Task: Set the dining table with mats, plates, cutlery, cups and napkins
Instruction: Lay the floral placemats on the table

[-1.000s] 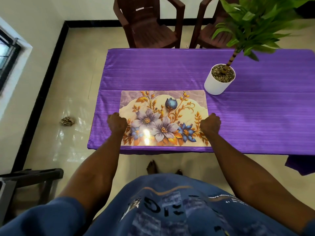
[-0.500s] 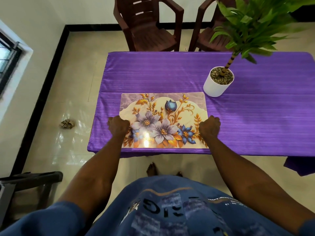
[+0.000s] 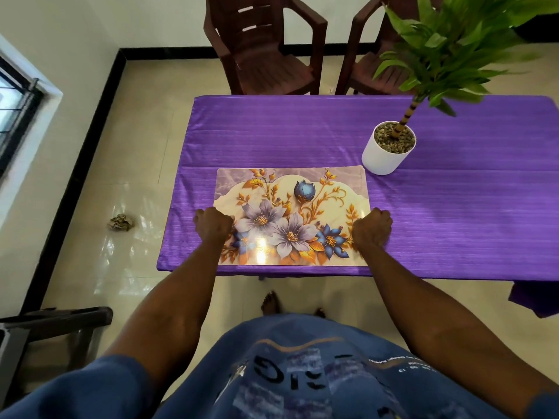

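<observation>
A glossy floral place mat lies flat on the purple tablecloth, close to the table's near edge. My left hand is curled at the mat's left edge and grips it. My right hand is curled the same way on the mat's right edge. Both sit toward the mat's near corners. No plates, cutlery, cups or napkins are in view.
A white pot holding a green plant stands just beyond the mat's far right corner. Two brown plastic chairs stand behind the table. A crumpled scrap lies on the tiled floor to the left. A dark chair arm is at lower left.
Both hands stay at the mat's sides and the mat lies in about the same place. Only the view has shifted slightly.
</observation>
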Tool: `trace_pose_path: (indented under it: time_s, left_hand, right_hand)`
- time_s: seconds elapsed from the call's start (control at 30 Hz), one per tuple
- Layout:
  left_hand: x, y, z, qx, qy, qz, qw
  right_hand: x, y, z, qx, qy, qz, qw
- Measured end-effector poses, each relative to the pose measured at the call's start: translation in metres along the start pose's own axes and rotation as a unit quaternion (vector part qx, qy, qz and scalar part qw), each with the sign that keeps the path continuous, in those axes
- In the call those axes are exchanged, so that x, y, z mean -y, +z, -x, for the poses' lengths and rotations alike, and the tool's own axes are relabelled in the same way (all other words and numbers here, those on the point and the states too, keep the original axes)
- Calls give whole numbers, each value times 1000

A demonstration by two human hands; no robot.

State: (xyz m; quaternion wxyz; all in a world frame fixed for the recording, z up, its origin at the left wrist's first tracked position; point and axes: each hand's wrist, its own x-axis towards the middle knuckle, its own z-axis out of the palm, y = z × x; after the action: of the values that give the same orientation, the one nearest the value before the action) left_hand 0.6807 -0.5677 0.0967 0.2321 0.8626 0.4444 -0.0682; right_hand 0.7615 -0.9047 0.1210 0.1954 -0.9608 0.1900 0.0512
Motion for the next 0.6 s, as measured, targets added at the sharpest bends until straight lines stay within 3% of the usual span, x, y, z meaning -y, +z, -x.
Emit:
trace_pose_path:
  time_s: [0.3, 0.47, 0.6]
  left_hand:
    - [-2, -3, 5, 4, 1, -1, 1000]
    - [-4, -5, 9, -1, -6, 9, 1000]
    - [-6, -4, 14, -13, -14, 23, 1000]
  right_hand:
    - [0, 0, -1, 6, 20, -15, 1000]
    - [0, -2, 0, -33, 41, -48, 997]
    - [0, -13, -7, 20, 50, -192, 980]
